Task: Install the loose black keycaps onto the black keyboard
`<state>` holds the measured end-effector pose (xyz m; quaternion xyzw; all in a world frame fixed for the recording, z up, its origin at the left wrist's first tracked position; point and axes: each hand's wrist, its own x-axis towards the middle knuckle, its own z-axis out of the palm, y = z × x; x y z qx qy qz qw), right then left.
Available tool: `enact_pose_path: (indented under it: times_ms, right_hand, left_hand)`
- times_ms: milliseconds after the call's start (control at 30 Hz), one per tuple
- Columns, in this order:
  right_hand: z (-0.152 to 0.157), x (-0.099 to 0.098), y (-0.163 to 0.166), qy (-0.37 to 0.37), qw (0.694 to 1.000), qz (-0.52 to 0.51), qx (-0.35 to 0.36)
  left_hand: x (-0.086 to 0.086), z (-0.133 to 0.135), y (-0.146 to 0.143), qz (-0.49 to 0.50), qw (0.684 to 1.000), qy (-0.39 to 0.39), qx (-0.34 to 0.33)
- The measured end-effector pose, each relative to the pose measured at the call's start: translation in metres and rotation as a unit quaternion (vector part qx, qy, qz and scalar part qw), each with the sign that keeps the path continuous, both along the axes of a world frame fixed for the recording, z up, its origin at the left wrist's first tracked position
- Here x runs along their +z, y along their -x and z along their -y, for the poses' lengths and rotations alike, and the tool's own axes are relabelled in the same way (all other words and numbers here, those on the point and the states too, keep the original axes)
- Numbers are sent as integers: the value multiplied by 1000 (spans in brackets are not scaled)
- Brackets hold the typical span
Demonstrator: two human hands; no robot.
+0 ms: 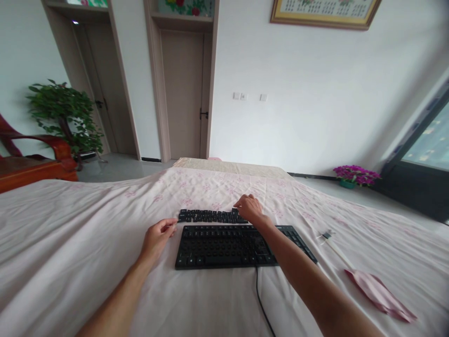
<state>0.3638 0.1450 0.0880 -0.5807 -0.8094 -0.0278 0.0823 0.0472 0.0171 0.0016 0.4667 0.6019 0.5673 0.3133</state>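
A black keyboard (224, 245) lies on a pale pink sheet (70, 234), its cable (261, 299) running toward me. Just behind it sits a row of loose black keycaps (206, 216). My right hand (249, 208) rests at the right end of that row, fingers curled down onto the keycaps. My left hand (158, 234) lies on the sheet beside the keyboard's left edge, thumb and fingers pinched near the left end of the row; I cannot make out anything in the pinch.
A small brush-like tool (331, 241) and a folded pink cloth (380, 295) lie on the sheet at the right. A red wooden chair (35, 164), a potted plant (66, 114), doors and purple flowers (355, 175) stand beyond.
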Motion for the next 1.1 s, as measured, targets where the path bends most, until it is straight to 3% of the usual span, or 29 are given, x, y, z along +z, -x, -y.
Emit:
enact_pose_path:
  times_ms: [467,867,1100]
  right_hand:
    - [-37,-13,21,20,998,60,-2]
    - [-43,-18,31,32,994,97,30]
    - [-24,1,21,8,998,44,45]
  left_hand:
    - [0,-1,1,-4,1000,4,0]
    - [2,0,0,1,1000,4,-2]
    - [4,1,-2,10,1000,2,-6]
